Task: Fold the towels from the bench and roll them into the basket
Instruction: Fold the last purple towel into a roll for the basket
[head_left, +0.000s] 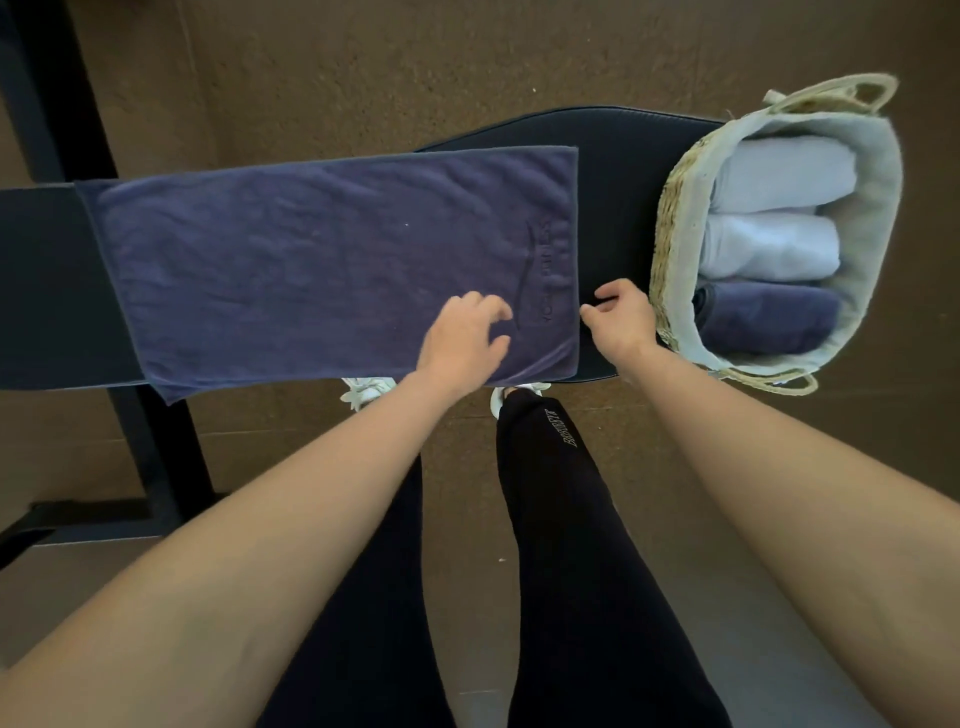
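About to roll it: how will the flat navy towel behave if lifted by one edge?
Probably floppy: the navy towel lies limp, its corner drooping over the bench. Likely light, being thin; its fuzzy pile should grip, not slide.

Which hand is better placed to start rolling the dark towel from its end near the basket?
Probably the right hand: it sits right at that short edge of the dark towel. The left hand lies on top, further in.
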